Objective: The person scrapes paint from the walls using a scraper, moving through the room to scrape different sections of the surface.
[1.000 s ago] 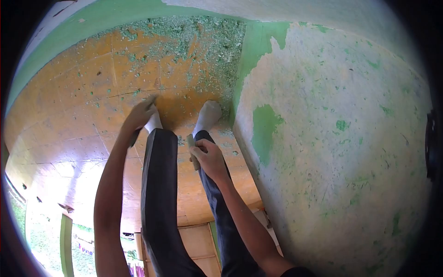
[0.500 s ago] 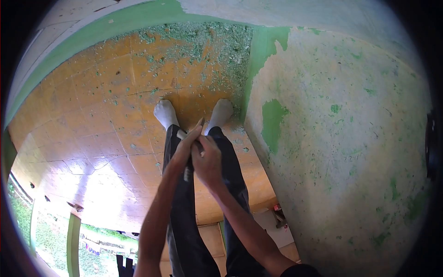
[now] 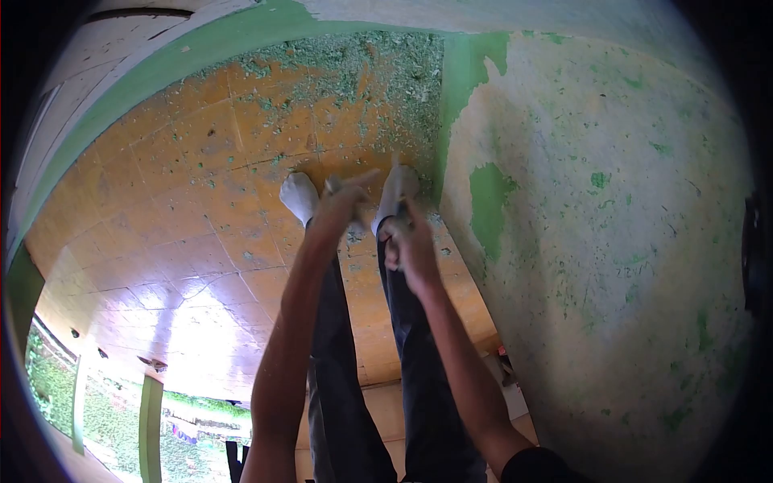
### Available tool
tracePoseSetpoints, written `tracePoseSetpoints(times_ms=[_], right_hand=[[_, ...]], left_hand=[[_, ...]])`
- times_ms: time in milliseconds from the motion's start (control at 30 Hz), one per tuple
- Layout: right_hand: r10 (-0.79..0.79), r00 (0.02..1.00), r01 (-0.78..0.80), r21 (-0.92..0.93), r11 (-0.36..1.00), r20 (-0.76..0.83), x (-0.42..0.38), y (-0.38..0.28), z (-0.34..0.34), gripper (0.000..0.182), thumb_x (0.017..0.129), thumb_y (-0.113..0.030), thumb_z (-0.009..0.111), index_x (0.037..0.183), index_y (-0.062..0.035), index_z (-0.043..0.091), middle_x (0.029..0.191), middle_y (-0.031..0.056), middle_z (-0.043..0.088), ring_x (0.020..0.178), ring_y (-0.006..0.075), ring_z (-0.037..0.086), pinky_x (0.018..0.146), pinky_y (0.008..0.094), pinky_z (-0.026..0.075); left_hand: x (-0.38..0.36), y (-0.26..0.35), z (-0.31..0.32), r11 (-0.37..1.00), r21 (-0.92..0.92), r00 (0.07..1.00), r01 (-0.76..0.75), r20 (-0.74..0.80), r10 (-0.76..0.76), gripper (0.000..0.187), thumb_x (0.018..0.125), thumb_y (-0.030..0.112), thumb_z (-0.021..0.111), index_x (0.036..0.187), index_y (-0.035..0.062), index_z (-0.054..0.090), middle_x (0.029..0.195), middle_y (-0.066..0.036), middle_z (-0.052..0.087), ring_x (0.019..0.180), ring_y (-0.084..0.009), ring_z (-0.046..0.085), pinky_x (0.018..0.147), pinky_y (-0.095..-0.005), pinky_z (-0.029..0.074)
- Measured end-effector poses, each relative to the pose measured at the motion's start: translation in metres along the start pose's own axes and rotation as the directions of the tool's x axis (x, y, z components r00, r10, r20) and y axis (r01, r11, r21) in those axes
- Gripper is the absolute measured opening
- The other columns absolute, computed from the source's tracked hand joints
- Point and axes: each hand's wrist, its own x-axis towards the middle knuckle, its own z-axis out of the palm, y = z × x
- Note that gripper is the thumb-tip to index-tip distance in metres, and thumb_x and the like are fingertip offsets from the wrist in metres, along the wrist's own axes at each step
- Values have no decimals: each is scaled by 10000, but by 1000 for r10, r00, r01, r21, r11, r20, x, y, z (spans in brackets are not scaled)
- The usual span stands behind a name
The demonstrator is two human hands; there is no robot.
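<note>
Blurred by motion, my left hand (image 3: 342, 201) is closed around a grey tool (image 3: 332, 185), whose shape is unclear; one finger or thin part points to the right. My right hand (image 3: 409, 245) is apart from it, over the right lower leg, with its fingers curled. Something thin and dark shows at its top, too smeared to name. Both hands are near the light socks on the feet (image 3: 299, 197). Green flakes (image 3: 362, 76) lie thickly on the orange tiled floor (image 3: 185, 169) beyond the feet.
On the right stands a pale wall (image 3: 564, 241) with patches of green paint (image 3: 487, 209). A green band (image 3: 177, 56) runs along the wall base at the upper left. Bright openings with a green post (image 3: 150, 427) are at the lower left.
My hands were together around the grey tool and have moved apart. The left one has moved up and the right one up and to the right. The view has shifted slightly.
</note>
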Motion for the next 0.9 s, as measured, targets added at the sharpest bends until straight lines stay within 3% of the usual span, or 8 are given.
tracePoseSetpoints(times_ms=[100,267,333,433,667,733,833,900], right_hand=[[-56,991,81,209,975,-123,28,-48,-22,202,880,-122,511,1073,-153,458,722,-12,452,478,42,383,405,194,322],[-244,944,312,355,881,-223,48,-106,-28,222,878,-55,504,1080,-141,466,781,-7,457,536,47,409,435,187,334],[-318,901,398,275,875,-294,49,-119,-23,457,857,-47,508,1301,-132,439,821,7,451,557,61,427,423,221,361],[-341,886,429,278,859,-313,57,-127,-13,557,861,-42,496,1397,-124,368,814,5,444,549,69,418,421,225,357],[-317,836,481,320,816,-449,59,-131,15,592,854,-33,458,1427,-75,319,808,15,436,567,81,417,451,248,361],[-324,812,530,381,758,-485,73,-138,16,242,840,27,470,1038,-111,458,754,-4,394,527,72,380,422,228,316],[-364,777,590,390,707,-514,85,-143,34,222,845,24,468,1018,-115,458,741,-5,390,522,78,370,426,241,304],[-277,778,560,422,713,-565,75,-146,34,199,843,28,463,983,-113,451,727,0,390,514,81,360,429,248,300]], left_hand=[[3,21,-12,982,14,981,-189,-42,190,535,816,107,444,1338,25,527,1276,-166,586,1144,-239,569,976,-342,433],[22,36,1,949,251,981,-192,33,190,498,870,153,506,1347,11,507,1319,-162,562,1226,-244,526,1035,-352,389],[28,43,14,917,333,976,-219,55,213,487,891,179,527,1346,6,505,1316,-155,566,1218,-241,532,1036,-357,387],[36,56,34,912,321,966,-257,77,245,478,927,241,533,1346,12,505,1303,-142,578,1196,-242,549,1037,-359,386],[54,86,41,860,439,963,-260,55,263,474,932,285,529,1344,52,523,1268,-138,605,1184,-231,559,992,-339,406],[51,82,37,855,457,967,-246,54,250,478,931,298,530,1342,54,526,1268,-141,606,1189,-239,557,989,-342,405],[38,71,23,858,460,965,-228,-9,261,477,930,301,527,1337,53,533,1257,-132,613,1143,-226,578,973,-338,416],[33,48,11,808,518,939,-280,-28,343,478,913,272,513,1337,51,525,625,-50,438,633,-137,457,655,-322,421]])
